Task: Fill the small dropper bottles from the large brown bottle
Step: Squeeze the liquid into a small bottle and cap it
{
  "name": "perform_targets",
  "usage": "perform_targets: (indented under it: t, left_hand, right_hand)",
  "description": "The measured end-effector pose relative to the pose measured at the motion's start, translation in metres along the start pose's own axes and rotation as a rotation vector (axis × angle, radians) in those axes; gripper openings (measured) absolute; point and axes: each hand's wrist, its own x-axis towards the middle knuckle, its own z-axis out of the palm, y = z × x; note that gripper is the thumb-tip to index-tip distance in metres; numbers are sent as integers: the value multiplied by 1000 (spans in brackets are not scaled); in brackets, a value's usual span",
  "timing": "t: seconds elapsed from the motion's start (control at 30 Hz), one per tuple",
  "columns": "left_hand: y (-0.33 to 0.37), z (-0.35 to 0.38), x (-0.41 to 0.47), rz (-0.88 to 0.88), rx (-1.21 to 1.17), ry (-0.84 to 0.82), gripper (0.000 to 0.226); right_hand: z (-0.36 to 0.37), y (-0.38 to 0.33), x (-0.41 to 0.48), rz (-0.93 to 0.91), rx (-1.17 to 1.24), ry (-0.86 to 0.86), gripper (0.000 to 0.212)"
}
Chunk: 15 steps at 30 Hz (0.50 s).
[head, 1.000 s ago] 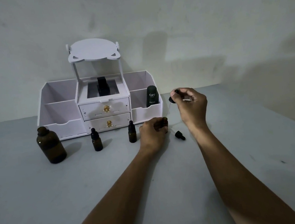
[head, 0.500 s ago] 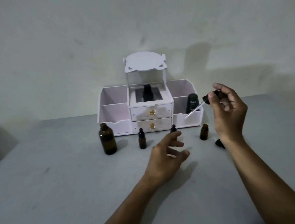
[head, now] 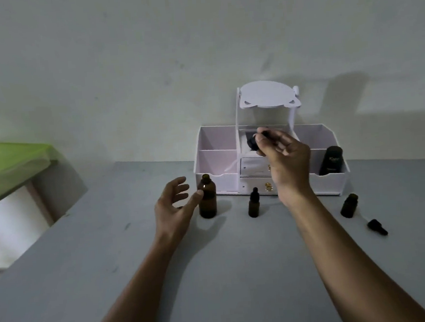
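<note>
Large brown glass bottle (head: 207, 199) stands just right of the open, spread left hand (head: 174, 207), whose thumb seemingly touches it. The raised right hand (head: 286, 160) pinches a black-capped glass dropper (head: 253, 143) (pipette blurred).

The large bottle (head: 207, 202) stands left of the capped bottle (head: 253, 206) and open bottle (head: 349, 206), before the organizer (head: 332, 183).

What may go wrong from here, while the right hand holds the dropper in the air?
1. The left hand is open, with only its thumb at the big bottle. A push before a firm grip may tip the bottle.
2. The right hand pinches the dropper in front of the organizer. Its thin glass tube may strike a wall or drip.
3. The uncapped small bottle stands near the right forearm, which may knock it over.
</note>
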Motion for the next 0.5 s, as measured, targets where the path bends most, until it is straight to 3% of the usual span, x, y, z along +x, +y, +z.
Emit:
perform_targets:
  t: [0.17, 0.4, 0.5]
  left_hand:
    - [-21, 7, 16, -56, -35, -154, 83]
    - [-30, 9, 24, -9, -62, -209, 79]
    - [-31, 10, 24, -9, -65, -216, 59]
  right_hand:
    - [29, 17, 1, 29, 17, -40, 13]
    - [36, 33, 0, 40, -29, -55, 11]
    - [39, 32, 1, 18, -70, -80, 14]
